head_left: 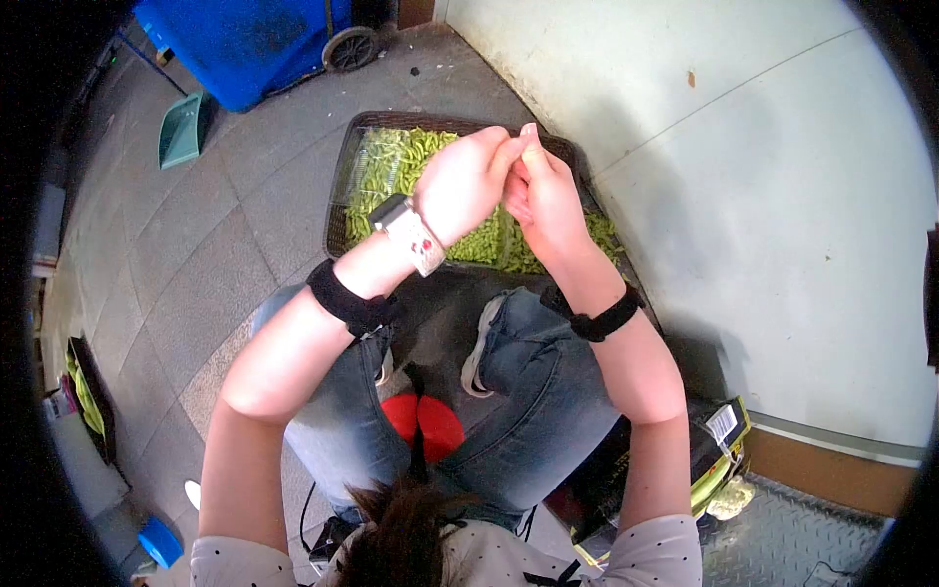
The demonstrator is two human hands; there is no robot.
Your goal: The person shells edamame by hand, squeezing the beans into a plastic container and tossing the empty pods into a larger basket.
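Note:
Over a dark plastic crate (335,210), my left hand (464,184) and my right hand (550,196) meet, fingertips pinched together. Both are closed, and whatever lies between the fingers is hidden or too small to make out. Green bean pods (423,147) fill the far part of the crate. Nearer to me are smaller green pieces that look like shelled beans (479,245). A clear plastic container (377,161) stands at the crate's left side with green pods in or under it. A band with a small device sits on my left wrist.
A pale wall (743,196) rises close on the right. A blue wheeled bin (245,49) and a green dustpan (182,130) are at the back left. By my right knee is a black bag (675,450); a blue container (159,541) lies lower left.

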